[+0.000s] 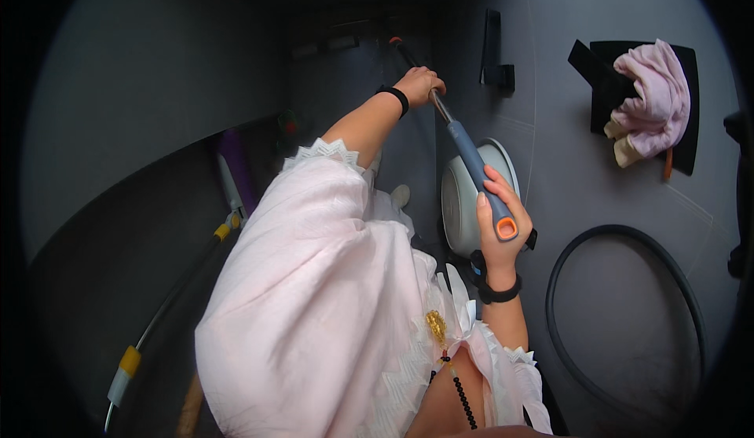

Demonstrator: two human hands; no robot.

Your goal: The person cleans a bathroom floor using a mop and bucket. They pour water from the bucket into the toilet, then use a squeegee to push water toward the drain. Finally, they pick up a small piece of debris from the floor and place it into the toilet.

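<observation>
A long-handled cleaning tool slants across the middle, with a grey-blue grip (469, 149), an orange-rimmed hanging hole and a metal shaft (443, 110). My left hand (417, 86) wraps the shaft above the grip, a black band on its wrist. Lower down, near the handle's end, my right hand (505, 217) holds the grey-blue grip with thumb and fingers around it. Beyond my left hand the pole turns dark and bears an orange ring (395, 41). Its far end fades into shadow, so the head cannot be made out.
Behind the grip, a pale basin (462, 205) stands tilted on its side. At right are a pink cloth (654, 99) on a black holder (686, 143), a black bracket (493, 49) and a looped dark hose (551, 296). A yellow-jointed pole (177, 288) leans at left.
</observation>
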